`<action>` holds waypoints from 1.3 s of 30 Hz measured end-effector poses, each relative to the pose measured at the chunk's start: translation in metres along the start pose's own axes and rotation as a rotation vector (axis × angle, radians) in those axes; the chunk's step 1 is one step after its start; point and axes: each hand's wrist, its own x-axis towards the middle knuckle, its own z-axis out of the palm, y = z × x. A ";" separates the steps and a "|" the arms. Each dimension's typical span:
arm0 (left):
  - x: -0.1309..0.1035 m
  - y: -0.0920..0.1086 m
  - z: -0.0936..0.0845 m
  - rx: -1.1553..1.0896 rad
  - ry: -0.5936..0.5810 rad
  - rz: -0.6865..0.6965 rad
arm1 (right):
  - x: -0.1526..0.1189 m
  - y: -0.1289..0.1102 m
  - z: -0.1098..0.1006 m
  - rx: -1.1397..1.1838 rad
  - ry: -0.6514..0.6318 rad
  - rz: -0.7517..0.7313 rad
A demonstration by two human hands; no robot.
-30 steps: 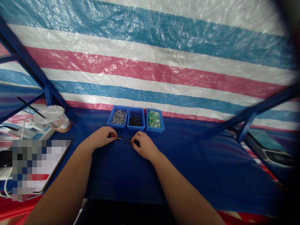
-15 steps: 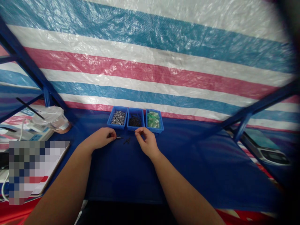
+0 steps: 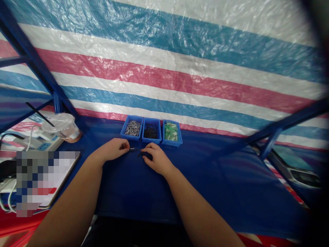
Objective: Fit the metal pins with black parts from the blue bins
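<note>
My left hand (image 3: pixel 116 149) is closed in a pinch on a slim silver pin (image 3: pixel 132 148), whose tip sticks out to the right of the fingertips. Just right of it my right hand (image 3: pixel 156 158) is low over the blue table, thumb and forefinger apart. Small black screw-like pieces (image 3: pixel 139 154) lie at its fingertips, partly covered by the hand. Behind the hands stand a blue bin (image 3: pixel 122 134) of thin silver metal pieces, another blue bin (image 3: pixel 151 141) of small black pieces, and a third blue bin (image 3: pixel 172 143) of green and clear plastic pieces.
At left are a lidded plastic tub (image 3: pixel 61 125), a power strip (image 3: pixel 48 144), cables and a flat board (image 3: pixel 65 171), partly pixelated. A scale (image 3: pixel 300 171) stands at far right. Blue frame bars (image 3: pixel 280 128) slope down on both sides before a striped sheet (image 3: pixel 180 75).
My right hand has moved left and down from in front of the bins to the black pieces on the table. My left hand keeps its pinch. The view has shifted slightly.
</note>
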 end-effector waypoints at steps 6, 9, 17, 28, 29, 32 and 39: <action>0.001 0.001 0.001 0.020 -0.005 -0.007 | 0.003 0.002 0.011 -0.104 -0.026 0.024; 0.002 0.000 0.001 0.010 0.000 0.001 | 0.004 0.000 0.011 -0.125 -0.022 0.043; 0.002 0.000 0.000 0.039 -0.038 -0.023 | 0.006 -0.001 0.006 -0.159 -0.057 0.042; 0.003 0.000 0.002 0.042 -0.037 -0.017 | 0.006 -0.006 0.013 -0.211 0.004 0.031; 0.003 0.000 0.002 0.040 -0.034 -0.014 | 0.006 -0.007 0.014 -0.221 0.007 0.024; 0.003 0.000 0.002 0.039 -0.025 -0.008 | 0.006 -0.009 0.014 -0.235 0.008 -0.007; 0.003 0.001 0.002 0.049 -0.031 -0.028 | 0.004 -0.010 0.003 -0.053 0.208 -0.074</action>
